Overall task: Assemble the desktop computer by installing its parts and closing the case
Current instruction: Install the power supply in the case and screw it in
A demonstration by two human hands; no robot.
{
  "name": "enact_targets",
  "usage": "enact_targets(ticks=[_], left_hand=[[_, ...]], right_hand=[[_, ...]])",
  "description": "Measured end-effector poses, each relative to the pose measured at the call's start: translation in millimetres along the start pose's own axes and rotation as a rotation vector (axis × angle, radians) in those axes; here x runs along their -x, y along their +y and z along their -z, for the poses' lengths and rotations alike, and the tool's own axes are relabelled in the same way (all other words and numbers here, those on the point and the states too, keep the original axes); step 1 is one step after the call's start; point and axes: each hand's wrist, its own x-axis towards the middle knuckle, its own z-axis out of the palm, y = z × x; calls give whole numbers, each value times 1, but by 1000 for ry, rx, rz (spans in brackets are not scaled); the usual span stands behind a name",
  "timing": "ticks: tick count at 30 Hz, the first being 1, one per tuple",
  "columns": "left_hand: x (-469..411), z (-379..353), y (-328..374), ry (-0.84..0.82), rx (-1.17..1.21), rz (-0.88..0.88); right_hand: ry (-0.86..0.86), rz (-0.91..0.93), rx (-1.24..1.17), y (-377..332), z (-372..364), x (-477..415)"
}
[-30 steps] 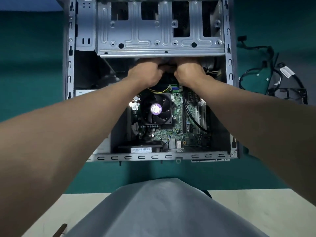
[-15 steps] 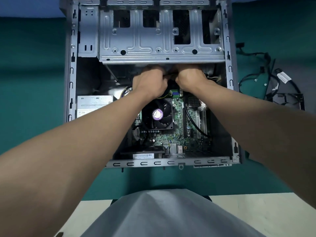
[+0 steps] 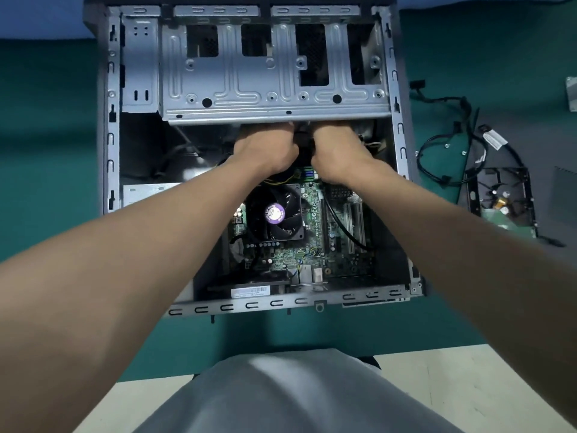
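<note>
Head view: the open computer case (image 3: 110,135) lies on the green mat (image 3: 46,151), filling the upper centre of the frame. The left hand (image 3: 265,151) and right hand (image 3: 340,154) meet just below the drive cage (image 3: 274,89). Both hands' fingers curl on a black part (image 3: 304,142), possibly a connector. Below them, the cooler fan (image 3: 276,214) sits on the motherboard (image 3: 312,254). A hard drive (image 3: 499,198) lies at the right edge.

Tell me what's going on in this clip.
A person has both hands inside an open case lying on a green mat. The left hand and right hand meet just below the drive cage, beyond the fan. They grip a black part between them; what it is cannot be told. Loose cables and a drive lie on the mat to the right.
</note>
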Motion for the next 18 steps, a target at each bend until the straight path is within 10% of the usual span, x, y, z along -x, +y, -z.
enact_targets(ticks=[6, 10, 18], left_hand=[[3, -2, 3, 222, -183, -97], [6, -4, 17, 193, -269, -95], [0, -7, 10, 70, -237, -24]], right_hand=[[341, 372, 275, 37, 27, 62], [670, 202, 20, 55, 31, 54], [746, -25, -125, 59, 21, 37]])
